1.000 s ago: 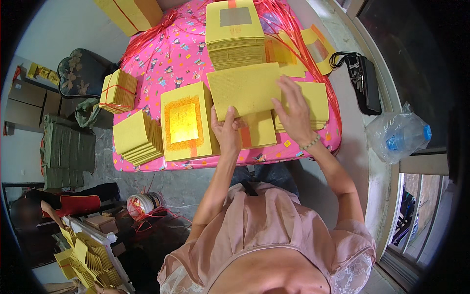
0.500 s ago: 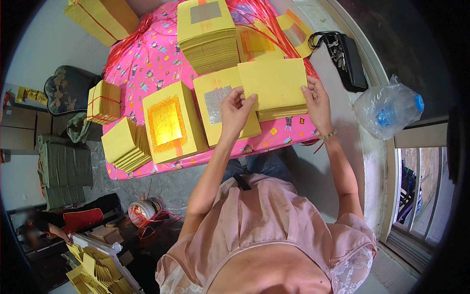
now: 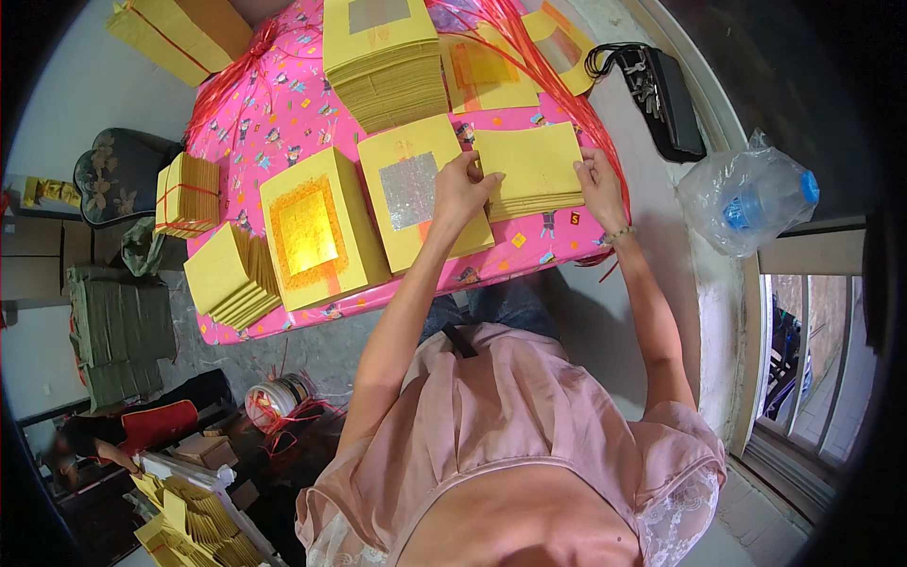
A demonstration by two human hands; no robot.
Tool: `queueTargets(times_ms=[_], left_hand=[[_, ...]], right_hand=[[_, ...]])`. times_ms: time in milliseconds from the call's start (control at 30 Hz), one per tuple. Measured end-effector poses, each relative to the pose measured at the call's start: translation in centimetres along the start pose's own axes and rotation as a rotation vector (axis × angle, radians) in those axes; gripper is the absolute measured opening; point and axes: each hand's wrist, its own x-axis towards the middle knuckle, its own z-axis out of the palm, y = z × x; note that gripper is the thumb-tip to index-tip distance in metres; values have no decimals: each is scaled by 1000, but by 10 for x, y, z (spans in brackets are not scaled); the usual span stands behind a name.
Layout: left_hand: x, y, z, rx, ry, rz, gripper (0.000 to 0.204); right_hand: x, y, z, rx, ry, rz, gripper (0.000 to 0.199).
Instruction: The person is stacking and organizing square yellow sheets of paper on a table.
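A low stack of folded yellow joss paper (image 3: 531,170) lies flat on the pink tablecloth, its blank side up. My left hand (image 3: 461,194) pinches the stack's left edge, thumb over the corner. At the right edge, the bent fingers and thumb of my right hand (image 3: 603,192) press on the same stack. Directly left of it stands a thick joss paper stack with a silver foil square (image 3: 410,191). Further left is a similar stack with a gold foil square (image 3: 308,231), and beyond it a fanned pile of folded yellow paper (image 3: 227,276).
A tall yellow stack (image 3: 385,80) stands behind. Red plastic strings (image 3: 557,76) run along the table's far right. A black pouch with keys (image 3: 657,104) and a bagged bottle (image 3: 751,203) lie on the right ledge. Another person's hand (image 3: 121,459) shows lower left, near a yellow paper box.
The top yellow paper, raised and tilted before, now lies level on the stack. Both hands have come down with it to the stack's sides. The view has shifted slightly.
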Motion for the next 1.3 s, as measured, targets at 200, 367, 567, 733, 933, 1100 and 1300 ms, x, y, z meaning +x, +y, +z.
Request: queueTargets(times_ms=[200, 367, 567, 733, 933, 1100, 1300], left_hand=[[-3, 10, 3, 75, 2, 36, 53], [-6, 0, 6, 58, 8, 31, 51], [-7, 2, 7, 116, 9, 38, 54], [-8, -2, 11, 139, 52, 60, 54], [-21, 8, 16, 145, 238, 140, 48], [-30, 4, 17, 516, 173, 377, 36], [-34, -1, 20, 565, 226, 421, 31]], right_hand=[[2, 15, 1, 58, 51, -62, 23], [-5, -6, -1, -45, 36, -89, 24], [-10, -45, -10, -502, 99, -282, 33], [-17, -69, 11, -621, 58, -516, 52], [-18, -51, 30, -845, -176, -427, 66], [-20, -40, 36, -791, -159, -438, 68], [-23, -40, 41, -836, -157, -429, 69]])
